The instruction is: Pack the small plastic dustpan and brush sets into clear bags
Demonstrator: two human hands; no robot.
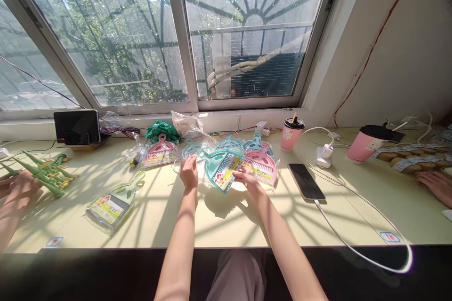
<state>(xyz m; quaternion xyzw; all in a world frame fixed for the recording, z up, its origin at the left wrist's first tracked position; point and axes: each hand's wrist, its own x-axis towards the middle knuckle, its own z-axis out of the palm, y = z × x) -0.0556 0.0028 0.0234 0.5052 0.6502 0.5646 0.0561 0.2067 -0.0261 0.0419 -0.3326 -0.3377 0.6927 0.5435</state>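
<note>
A teal mini dustpan and brush set (216,164) with a yellow label is held tilted above the table. My left hand (189,174) is closed by the handle end, on its left. My right hand (247,179) pinches the label edge on its right. Behind it lie more bagged dustpan sets: a pink one (161,154) to the left, another pink one (262,165) to the right, and teal ones (229,143) between them. A pale green dustpan set (115,204) in clear wrapping lies at the front left.
A phone (306,182) on a white cable lies to the right. Behind stand two pink lidded cups (291,134), a charger (324,156) and a tablet (76,127). Other people's hands (21,186) show at both sides, the left ones by green plastic pieces (49,176).
</note>
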